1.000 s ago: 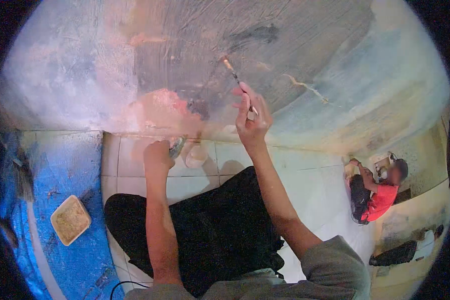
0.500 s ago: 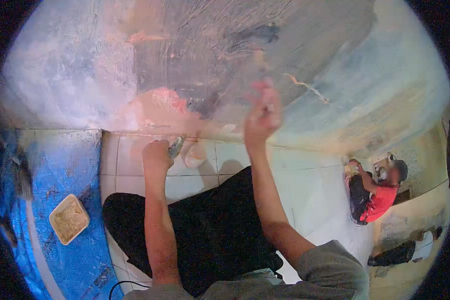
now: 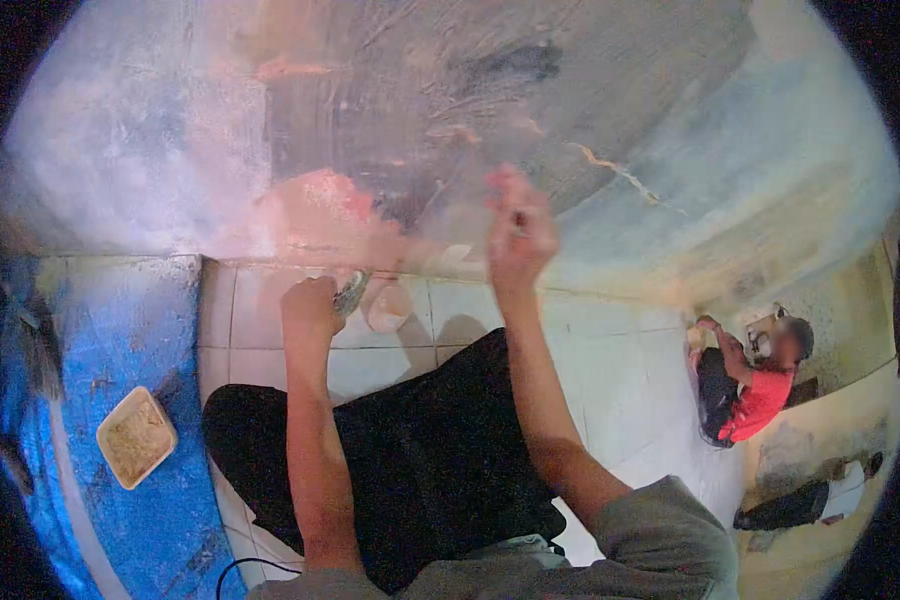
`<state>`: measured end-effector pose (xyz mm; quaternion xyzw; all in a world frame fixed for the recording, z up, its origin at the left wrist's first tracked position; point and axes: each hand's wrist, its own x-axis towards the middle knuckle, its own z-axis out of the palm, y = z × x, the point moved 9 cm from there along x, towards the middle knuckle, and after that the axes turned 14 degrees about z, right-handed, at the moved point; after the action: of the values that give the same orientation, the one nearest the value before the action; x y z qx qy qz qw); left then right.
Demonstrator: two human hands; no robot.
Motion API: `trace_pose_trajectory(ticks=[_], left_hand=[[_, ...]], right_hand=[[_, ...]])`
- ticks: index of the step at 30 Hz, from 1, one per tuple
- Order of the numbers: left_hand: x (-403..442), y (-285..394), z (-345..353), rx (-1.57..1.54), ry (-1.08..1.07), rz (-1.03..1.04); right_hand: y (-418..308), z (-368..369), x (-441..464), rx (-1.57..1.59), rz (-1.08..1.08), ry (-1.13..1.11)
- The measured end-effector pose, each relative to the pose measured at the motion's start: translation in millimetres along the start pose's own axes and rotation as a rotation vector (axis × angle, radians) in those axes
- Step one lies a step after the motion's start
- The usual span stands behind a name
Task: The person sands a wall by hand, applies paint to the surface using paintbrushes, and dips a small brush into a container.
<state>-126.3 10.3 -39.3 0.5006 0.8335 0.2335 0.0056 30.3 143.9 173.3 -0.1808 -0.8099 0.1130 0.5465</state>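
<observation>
My left hand [image 3: 310,303] is closed around a grey-green, paint-smeared object [image 3: 350,294] whose kind I cannot make out, low over the floor tiles by the wall's foot. Beside it on the tiles stands a pale round cup [image 3: 388,306]. My right hand [image 3: 522,235] is raised in front of the painted wall [image 3: 370,120], its fingers curled together and blurred by motion. Something thin with a dark end seems to be in it, too smeared to name. Pink and salmon paint [image 3: 320,205] covers a low patch of the grey wall between my hands.
A cream tray [image 3: 105,440] with dried residue rests on a blue tarp [image 3: 170,350] at left. At right a person in a red shirt [image 3: 760,405] sits by the wall, and another person [image 3: 845,495] is farther off. White tiles [image 3: 630,390] run along the wall.
My right hand has moved slightly down along the wall, and its fingers have shifted. Several short salmon marks now show on the grey area above it. My left hand stays nearly still.
</observation>
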Motion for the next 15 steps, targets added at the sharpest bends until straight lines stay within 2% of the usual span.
trace_pose_trajectory(ticks=[1, 4, 5, 7, 9, 11, 13, 14, 15], left_hand=[[-2.3, -2.4, -0.8, 0.002, 0.003, -0.008], [2.4, 0.9, -1.1, 0.001, 0.005, 0.007], [4.0, -0.2, 1.8, 0.005, -0.041, -0.004], [3.0, 0.5, 2.7, 0.013, -0.090, -0.015], [-1.6, 2.9, -9.0, -0.024, -0.003, -0.015], [-3.2, 2.1, -9.7, -0.020, -0.003, -0.025], [0.5, 0.9, -5.9, -0.018, 0.003, -0.018], [2.7, -3.4, 2.4, -0.012, -0.013, -0.013], [4.4, -7.1, 11.6, -0.006, -0.031, -0.007]], right_hand=[[13.4, -14.2, 9.5, 0.105, 0.125, 0.111], [21.5, -27.5, 13.4, 0.234, 0.172, 0.247], [19.8, -29.8, 10.0, 0.224, 0.171, 0.253], [-5.8, -2.4, 0.0, -0.145, -0.002, 0.011], [-7.2, -10.8, 10.6, -0.094, -0.012, 0.045], [-11.9, -11.8, 23.9, -0.045, -0.030, 0.076], [7.8, -29.1, 35.5, 0.284, 0.193, 0.267], [4.2, -30.7, 33.9, 0.282, 0.187, 0.273], [-19.8, -20.1, 28.4, 0.074, 0.004, 0.154]])
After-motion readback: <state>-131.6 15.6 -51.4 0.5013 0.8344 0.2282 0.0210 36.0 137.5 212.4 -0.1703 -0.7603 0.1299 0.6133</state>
